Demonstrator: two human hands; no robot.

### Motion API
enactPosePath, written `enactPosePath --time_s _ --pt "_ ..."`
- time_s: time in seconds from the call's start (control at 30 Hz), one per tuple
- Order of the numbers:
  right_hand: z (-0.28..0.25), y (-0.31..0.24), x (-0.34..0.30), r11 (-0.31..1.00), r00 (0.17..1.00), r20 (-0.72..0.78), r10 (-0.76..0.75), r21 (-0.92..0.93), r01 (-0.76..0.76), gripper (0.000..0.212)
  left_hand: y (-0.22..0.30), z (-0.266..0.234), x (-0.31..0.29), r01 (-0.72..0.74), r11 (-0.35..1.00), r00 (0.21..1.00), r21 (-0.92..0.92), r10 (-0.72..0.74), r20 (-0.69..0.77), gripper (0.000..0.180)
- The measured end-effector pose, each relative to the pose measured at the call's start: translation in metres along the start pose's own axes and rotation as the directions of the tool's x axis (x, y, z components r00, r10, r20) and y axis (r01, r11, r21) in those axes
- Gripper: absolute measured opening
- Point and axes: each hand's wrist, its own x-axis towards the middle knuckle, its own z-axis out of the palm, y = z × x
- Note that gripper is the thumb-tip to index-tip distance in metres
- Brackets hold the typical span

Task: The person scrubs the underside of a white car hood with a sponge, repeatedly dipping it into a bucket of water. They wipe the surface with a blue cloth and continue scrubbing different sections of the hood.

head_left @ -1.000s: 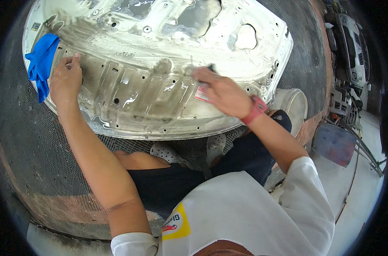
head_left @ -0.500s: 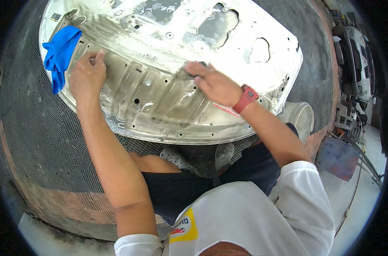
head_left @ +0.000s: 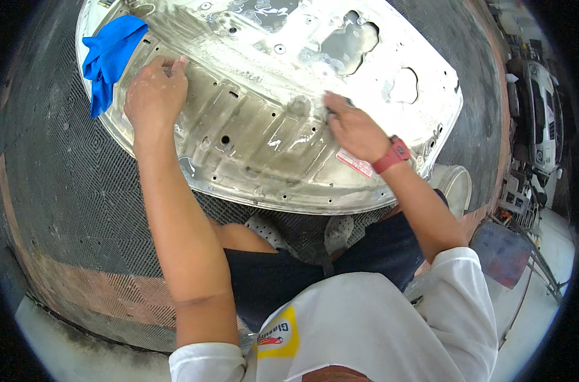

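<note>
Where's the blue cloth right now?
In the head view, the blue cloth is at the upper left, draped over the left edge of the metal panel, just beyond the left hand.

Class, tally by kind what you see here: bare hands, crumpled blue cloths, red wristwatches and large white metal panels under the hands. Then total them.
Bare hands: 2
Crumpled blue cloth: 1
Red wristwatch: 1
Large white metal panel: 1
Total: 5

I can't make out the dark thing (head_left: 349, 102) mostly hidden under the right hand (head_left: 358, 131); the metal panel (head_left: 254, 143) is cut off on the far side.
</note>
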Motion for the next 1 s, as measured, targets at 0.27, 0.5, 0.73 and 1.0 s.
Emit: enactPosePath --time_s 0.27,0.5,0.73,1.0 --pt "-0.03 -0.056 0.008 0.999 0.993 0.118 0.008 0.037 -0.012 0.05 -0.005 0.001 0.0 -0.002 1.0 1.0 -0.007 0.002 -0.021 0.042" --pt "-0.012 -0.048 -0.003 0.994 0.991 0.077 -0.106 0.048 0.102 0.053 -0.01 0.003 -0.002 -0.023 1.0 0.998 -0.003 0.022 -0.05 0.041" --pt "0.03 -0.105 0.11 0.916 0.945 -0.058 -0.322 0.235 0.326 0.061 -0.002 -0.001 -0.003 -0.003 1.0 0.998 -0.016 0.002 -0.07 0.038" --pt "0.038 -0.125 0.152 0.876 0.903 0.005 -0.43 0.244 0.416 0.068 -0.015 0.003 -0.007 -0.043 0.997 0.99 -0.067 0.034 -0.134 0.028"
